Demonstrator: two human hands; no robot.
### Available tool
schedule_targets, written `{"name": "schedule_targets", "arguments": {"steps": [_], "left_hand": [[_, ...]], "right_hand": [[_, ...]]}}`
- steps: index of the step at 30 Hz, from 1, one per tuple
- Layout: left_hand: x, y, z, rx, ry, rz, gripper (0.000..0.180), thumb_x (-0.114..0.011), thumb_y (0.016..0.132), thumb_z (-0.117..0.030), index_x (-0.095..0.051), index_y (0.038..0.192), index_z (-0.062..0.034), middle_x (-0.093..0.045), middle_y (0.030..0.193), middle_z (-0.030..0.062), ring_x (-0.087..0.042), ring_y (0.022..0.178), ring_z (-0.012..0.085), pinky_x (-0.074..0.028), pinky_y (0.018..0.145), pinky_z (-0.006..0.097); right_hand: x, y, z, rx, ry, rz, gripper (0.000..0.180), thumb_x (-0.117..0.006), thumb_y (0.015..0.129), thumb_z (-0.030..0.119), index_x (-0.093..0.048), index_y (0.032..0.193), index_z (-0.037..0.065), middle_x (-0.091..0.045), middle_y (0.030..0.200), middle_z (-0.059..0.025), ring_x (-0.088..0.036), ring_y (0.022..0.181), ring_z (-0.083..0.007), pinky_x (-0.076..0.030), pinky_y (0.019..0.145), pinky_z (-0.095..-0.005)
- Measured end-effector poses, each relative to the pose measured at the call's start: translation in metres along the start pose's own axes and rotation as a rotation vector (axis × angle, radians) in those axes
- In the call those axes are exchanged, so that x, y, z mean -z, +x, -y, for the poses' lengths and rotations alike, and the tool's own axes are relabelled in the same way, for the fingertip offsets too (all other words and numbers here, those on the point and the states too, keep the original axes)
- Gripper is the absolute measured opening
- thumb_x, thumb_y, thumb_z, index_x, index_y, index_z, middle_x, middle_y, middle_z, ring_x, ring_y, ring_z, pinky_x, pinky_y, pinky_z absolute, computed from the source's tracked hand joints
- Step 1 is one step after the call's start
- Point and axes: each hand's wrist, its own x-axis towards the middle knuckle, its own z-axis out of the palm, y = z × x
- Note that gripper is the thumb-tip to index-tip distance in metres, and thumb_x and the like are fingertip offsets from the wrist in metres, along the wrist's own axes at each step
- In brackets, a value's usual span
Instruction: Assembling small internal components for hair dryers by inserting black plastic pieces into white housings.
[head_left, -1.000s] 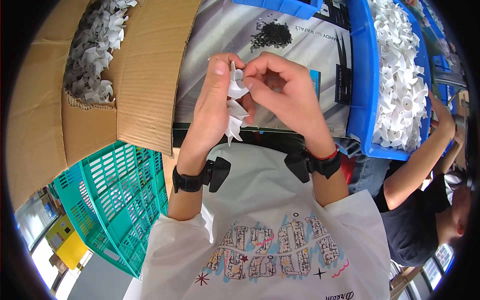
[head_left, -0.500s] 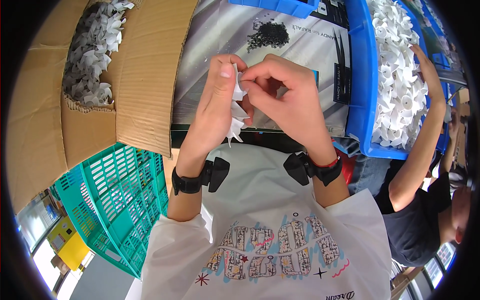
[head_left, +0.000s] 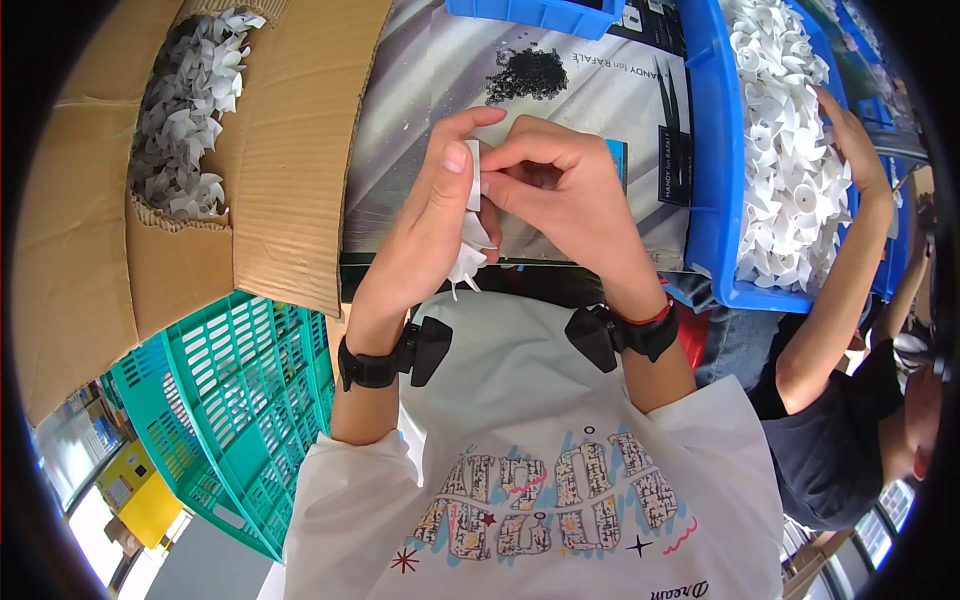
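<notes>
- A flat, grey-streaked work surface [head_left: 410,95] is lying beneath both hands.
- The left hand [head_left: 432,212] is cupping white, finned, plastic-looking pieces [head_left: 468,262], lined up lengthwise along its thumb.
- The right hand [head_left: 575,190] is bringing thumb and forefinger close at their upper right edge (whether pinching anything, one cannot tell).
- The upper piece [head_left: 474,180] is showing edge-on, its centre hidden.

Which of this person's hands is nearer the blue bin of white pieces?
Right. The right hand is left of the blue bin; the left hand is farther left.
</notes>
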Motion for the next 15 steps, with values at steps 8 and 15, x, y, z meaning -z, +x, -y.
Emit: {"name": "schedule_targets", "arguments": {"steps": [8,15], "left_hand": [[0.011,0.006,0.007,-0.094,-0.59,-0.238,0.066,-0.035,0.1,-0.057,-0.038,0.14,-0.0051,-0.059,0.114,0.0128,-0.053,0.057,0.0157,-0.04,0.047,0.026],[0.018,0.005,0.015,-0.029,-1.35,-0.2,0.049,-0.052,0.096,-0.05,-0.053,0.122,-0.0086,-0.055,0.121,0.0118,-0.058,0.094,0.0206,-0.047,0.064,0.028]], "right_hand": [[0.051,0.013,0.01,0.272,0.851,0.071,0.026,-0.059,0.094,0.023,-0.062,0.116,0.01,-0.062,0.107,-0.0003,-0.051,0.086,-0.0149,-0.044,0.07,-0.0274],[0.053,0.025,0.011,0.091,-0.56,-0.372,0.01,-0.066,0.087,0.009,-0.071,0.094,0.002,-0.066,0.076,0.0021,-0.055,0.064,-0.0058,-0.044,0.06,-0.0221]]}}
